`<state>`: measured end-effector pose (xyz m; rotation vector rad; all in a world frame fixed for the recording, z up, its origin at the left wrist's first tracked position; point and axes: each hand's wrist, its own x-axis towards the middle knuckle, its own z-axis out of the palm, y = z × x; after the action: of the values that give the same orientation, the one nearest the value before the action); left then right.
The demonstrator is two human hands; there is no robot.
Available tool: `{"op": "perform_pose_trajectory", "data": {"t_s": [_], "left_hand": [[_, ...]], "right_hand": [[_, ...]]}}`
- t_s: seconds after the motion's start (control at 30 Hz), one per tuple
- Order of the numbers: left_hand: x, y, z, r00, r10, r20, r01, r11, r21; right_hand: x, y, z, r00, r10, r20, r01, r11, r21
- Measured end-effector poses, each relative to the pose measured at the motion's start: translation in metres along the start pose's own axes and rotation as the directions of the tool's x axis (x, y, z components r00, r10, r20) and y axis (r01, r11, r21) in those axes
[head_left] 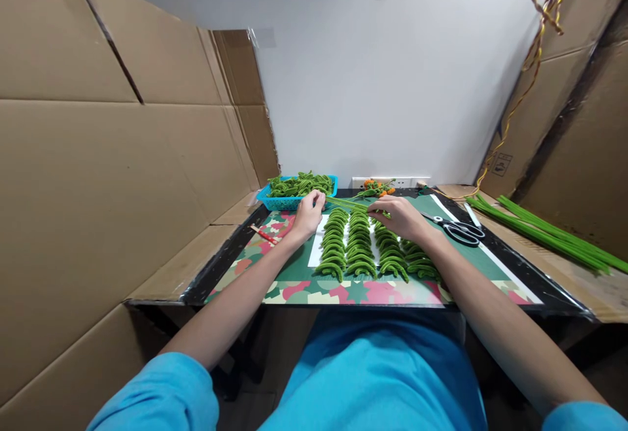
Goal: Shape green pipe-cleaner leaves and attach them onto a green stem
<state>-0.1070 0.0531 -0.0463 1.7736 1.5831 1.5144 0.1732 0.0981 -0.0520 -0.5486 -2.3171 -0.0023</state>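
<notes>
My left hand (310,211) is closed in a pinch on one end of some thin green pipe cleaners (347,204). My right hand (396,215) pinches the other end, so the stems stretch between both hands above the table. Just below and in front of the hands lie several rows of curved, fuzzy green pieces (360,241), partly on white paper (314,256). My right forearm hides part of the rightmost row. Behind my left hand stands a blue basket (282,203) heaped with more bent green pieces (300,184).
Black-handled scissors (460,229) lie right of my right hand, near a white-handled tool (473,216). Long green pipe cleaners (549,231) rest on cardboard at far right. Orange flowers (379,187) lie at the back by a power strip (403,182). A red strip (263,235) lies left. Cardboard walls (98,176) flank the table.
</notes>
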Motion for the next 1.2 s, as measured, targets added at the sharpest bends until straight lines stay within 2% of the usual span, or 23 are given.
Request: {"op": "perform_pose_trajectory", "data": {"t_s": [0.67,0.83,1.07,1.2], "left_hand": [[-0.001,0.005,-0.001,1.000,0.005,0.007,-0.005,1.000,-0.023],[-0.001,0.006,-0.001,1.000,-0.002,0.003,0.002,0.999,-0.032],[-0.001,0.006,-0.001,0.999,-0.049,-0.008,0.048,0.994,-0.102],[-0.003,0.012,-0.001,0.993,-0.103,0.051,0.112,0.974,-0.198]], "right_hand": [[0.001,0.002,0.000,0.995,0.053,-0.080,-0.051,0.998,0.031],[0.002,0.003,-0.001,0.997,0.028,-0.068,-0.027,0.999,0.018],[0.001,-0.002,0.001,0.999,-0.016,-0.050,0.016,1.000,-0.013],[-0.001,-0.004,0.001,0.997,-0.023,-0.079,0.021,0.999,-0.034]]}}
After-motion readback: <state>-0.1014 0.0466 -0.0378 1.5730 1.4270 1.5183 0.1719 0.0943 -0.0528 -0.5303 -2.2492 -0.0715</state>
